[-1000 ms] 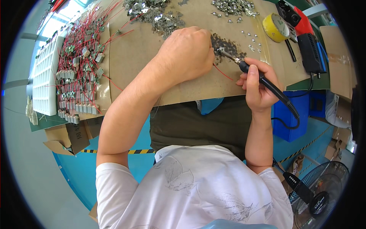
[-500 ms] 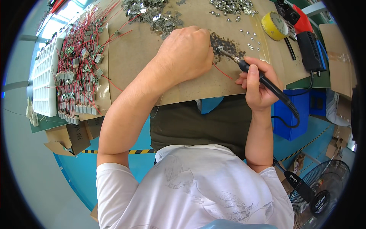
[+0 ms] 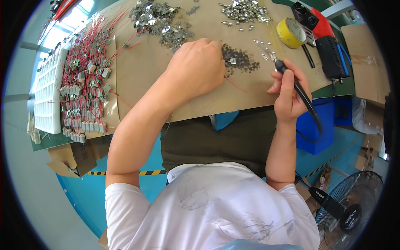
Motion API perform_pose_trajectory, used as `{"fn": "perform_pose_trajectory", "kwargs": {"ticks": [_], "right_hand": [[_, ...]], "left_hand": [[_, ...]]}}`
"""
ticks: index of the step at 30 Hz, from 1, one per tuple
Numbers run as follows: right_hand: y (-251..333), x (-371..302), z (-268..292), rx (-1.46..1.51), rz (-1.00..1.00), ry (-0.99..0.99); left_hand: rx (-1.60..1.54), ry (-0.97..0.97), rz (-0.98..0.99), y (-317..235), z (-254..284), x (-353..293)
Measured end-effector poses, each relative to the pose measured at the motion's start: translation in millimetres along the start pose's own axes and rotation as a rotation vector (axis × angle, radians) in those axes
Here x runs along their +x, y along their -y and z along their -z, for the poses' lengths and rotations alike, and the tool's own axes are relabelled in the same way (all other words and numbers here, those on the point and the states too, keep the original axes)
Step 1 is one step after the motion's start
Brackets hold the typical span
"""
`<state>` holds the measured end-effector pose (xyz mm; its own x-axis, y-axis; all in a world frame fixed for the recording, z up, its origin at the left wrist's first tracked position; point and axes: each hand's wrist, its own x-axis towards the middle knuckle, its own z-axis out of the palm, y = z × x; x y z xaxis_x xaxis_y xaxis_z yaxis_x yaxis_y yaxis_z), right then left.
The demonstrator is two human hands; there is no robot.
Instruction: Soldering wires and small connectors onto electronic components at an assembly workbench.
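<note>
My left hand (image 3: 198,66) is closed over the brown work sheet, back of the hand up, with its fingertips hidden. A thin red wire (image 3: 236,85) runs out from under its fingers. Right beside the knuckles, a small silver metal piece (image 3: 232,61) sits at a dark, scorched-looking patch of small spots (image 3: 246,62). In my right hand (image 3: 289,93) is a soldering iron (image 3: 303,92) with a black handle, gripped like a pen. Its metal end, smeared by motion, points up and left over a few loose shiny bits (image 3: 265,56), apart from the silver piece.
Many small grey parts with red wires (image 3: 85,91) lie at the left beside a white slotted tray (image 3: 48,96). Silver metal pieces form piles (image 3: 160,23) (image 3: 246,11) at the back. Yellow tape (image 3: 291,33) and a black box (image 3: 332,56) stand right; a fan (image 3: 350,216) is lower right.
My right hand has drawn the soldering iron right, away from the dark patch, to above the loose shiny bits. My left hand stays closed by the patch. The whole view has shifted slightly.
</note>
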<state>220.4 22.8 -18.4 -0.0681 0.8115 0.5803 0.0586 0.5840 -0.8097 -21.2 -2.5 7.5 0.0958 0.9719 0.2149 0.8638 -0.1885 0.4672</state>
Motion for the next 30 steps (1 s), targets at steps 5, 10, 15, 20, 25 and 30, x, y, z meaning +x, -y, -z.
{"fn": "perform_pose_trajectory", "kwargs": {"ticks": [5,10,15,20,25,30], "right_hand": [[-8,22,14,-0.426,0.081,0.115],[-14,38,7,-0.583,0.372,0.248],[-14,39,6,-0.608,0.361,0.275],[-6,29,9,-0.669,0.393,0.269],[-2,27,5,-0.502,0.366,0.341],[-5,25,5,-0.443,0.368,0.329]], "left_hand": [[-0.01,-0.001,0.009,-2,1,-1],[-0.037,-0.006,0.005,-1,2,-3],[-0.045,-0.004,-0.007,-2,3,-2],[-0.038,-0.009,0.001,-3,2,-2],[-0.028,-0.01,-0.006,-1,1,-2],[-0.03,-0.023,-0.017,-1,1,-2]]}}
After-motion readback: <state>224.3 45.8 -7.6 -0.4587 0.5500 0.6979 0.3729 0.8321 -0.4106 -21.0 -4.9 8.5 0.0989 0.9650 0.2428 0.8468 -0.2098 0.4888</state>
